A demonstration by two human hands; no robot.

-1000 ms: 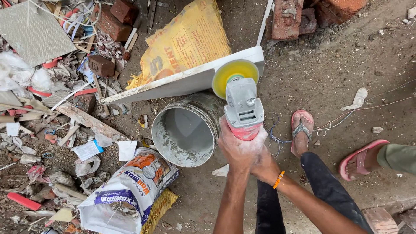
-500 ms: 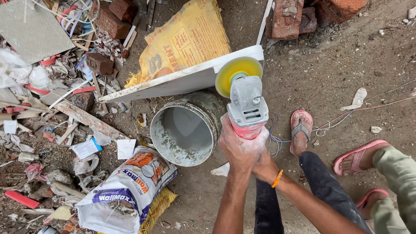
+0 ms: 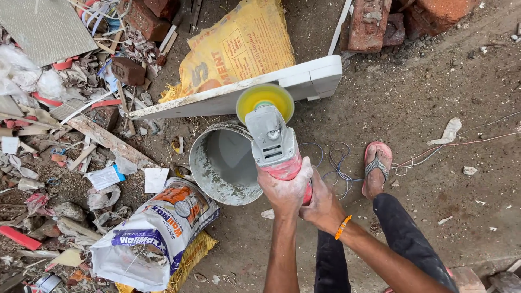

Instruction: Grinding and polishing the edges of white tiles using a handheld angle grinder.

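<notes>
Both hands clamped on angle grinder (image 3: 273,142): left hand (image 3: 286,187) wraps the red rear grip, right hand (image 3: 323,205) closed just behind and beneath it. Grinder extends forward from the hands, its yellow disc (image 3: 264,101) touching edge of white slab (image 3: 244,93), above grey bucket (image 3: 222,163).

This is an outdoor building site, worked on bare dirt ground (image 3: 445,81). Red bricks (image 3: 374,24) lie stacked at the top edge, beside a yellow cement sack (image 3: 244,46). A cement-crusted bucket (image 3: 225,163) stands on the earth, with a white-and-orange sack of wall putty (image 3: 154,230) near it. Rubble, torn paper and scrap wood (image 3: 106,138) litter the left side, and loose cable (image 3: 334,163) trails across the ground.
</notes>
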